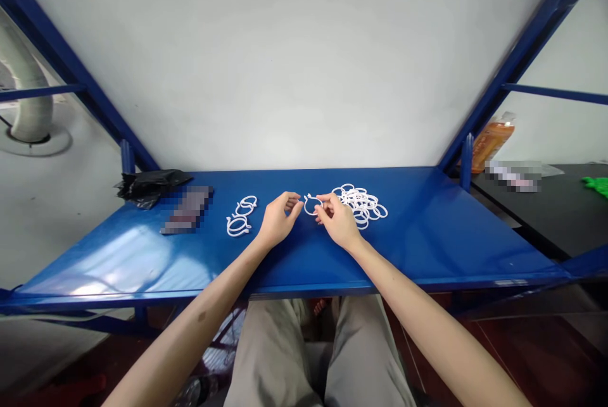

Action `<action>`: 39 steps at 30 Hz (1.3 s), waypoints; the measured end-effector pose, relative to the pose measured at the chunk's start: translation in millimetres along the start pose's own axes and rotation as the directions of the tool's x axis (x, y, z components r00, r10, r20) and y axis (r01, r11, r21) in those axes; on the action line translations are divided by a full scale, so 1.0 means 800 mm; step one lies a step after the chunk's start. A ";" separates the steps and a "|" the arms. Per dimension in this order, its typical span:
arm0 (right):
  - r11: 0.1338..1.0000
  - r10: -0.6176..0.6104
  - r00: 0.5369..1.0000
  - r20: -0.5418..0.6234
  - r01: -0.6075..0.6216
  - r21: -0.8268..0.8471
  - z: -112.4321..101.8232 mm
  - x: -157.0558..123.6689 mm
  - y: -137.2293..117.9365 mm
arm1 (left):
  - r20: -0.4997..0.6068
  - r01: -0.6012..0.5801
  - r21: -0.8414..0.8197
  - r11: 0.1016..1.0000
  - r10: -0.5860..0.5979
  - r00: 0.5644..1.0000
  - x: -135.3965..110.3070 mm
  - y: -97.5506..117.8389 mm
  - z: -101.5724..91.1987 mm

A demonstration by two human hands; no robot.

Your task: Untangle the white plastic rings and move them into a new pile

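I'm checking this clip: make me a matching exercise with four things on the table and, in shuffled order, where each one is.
Things
1. Single white ring
2. Larger ring pile
3. Smaller ring group
4. Black plastic bag

Places
A. Blue tabletop's far left corner
B. Right of the right hand
C. Between the pixelated item and left hand
D. In the right hand's fingers

Pairs: 1-D, 2-B, 3-C, 4-A

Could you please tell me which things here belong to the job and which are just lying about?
Apparently in use:
white ring, held by the right hand
heap of white rings beside that hand
smaller group of rings, left

Apparently lying about:
black bag
blurred dark item
orange container
green item
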State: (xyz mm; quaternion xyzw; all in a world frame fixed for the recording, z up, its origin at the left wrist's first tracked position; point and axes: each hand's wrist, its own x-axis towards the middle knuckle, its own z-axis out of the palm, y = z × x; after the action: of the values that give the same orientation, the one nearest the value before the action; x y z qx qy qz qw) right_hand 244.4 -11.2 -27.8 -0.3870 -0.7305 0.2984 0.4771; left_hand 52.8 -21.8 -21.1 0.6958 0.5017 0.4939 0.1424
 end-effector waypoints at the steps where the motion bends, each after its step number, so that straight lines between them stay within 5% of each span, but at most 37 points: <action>1: 1.000 -0.004 1.000 -0.003 0.004 -0.003 0.000 0.000 0.000 | 0.049 0.037 -0.022 0.999 -0.036 0.998 0.000 0.001 0.000; 10: 0.989 -0.101 0.995 0.013 0.101 -0.109 -0.003 -0.002 -0.009 | 0.227 0.190 -0.292 0.937 -0.125 0.966 -0.003 0.001 0.008; 17: 0.959 -0.229 0.973 0.023 0.229 -0.168 -0.002 -0.003 -0.006 | 0.250 0.153 -0.305 0.940 -0.076 0.965 -0.005 -0.005 0.005; 24: 0.882 -0.341 0.929 0.142 0.369 -0.294 -0.006 -0.007 0.008 | 0.207 -0.035 -0.103 0.994 0.055 0.977 -0.010 0.007 0.001; 29: 0.853 -0.310 0.942 0.129 0.335 -0.400 -0.002 -0.008 0.001 | 0.191 -0.115 0.036 0.993 0.106 0.976 -0.007 0.008 0.003; 34: 0.815 -0.273 0.962 -0.008 0.227 -0.533 -0.015 0.000 -0.007 | 0.169 -0.218 0.279 0.935 0.175 0.970 -0.003 0.004 -0.003; 39: 0.780 -0.203 0.942 -0.266 -0.009 -0.626 -0.068 0.012 0.015 | 0.094 -0.121 0.552 0.825 0.082 0.992 -0.003 -0.013 -0.012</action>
State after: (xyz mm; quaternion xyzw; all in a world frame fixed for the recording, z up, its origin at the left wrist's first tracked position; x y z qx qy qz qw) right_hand 295.6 6.9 -12.8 -0.5260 -0.7199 -0.0496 0.4501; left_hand 39.3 -21.9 -25.2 0.7486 0.5809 0.3104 -0.0761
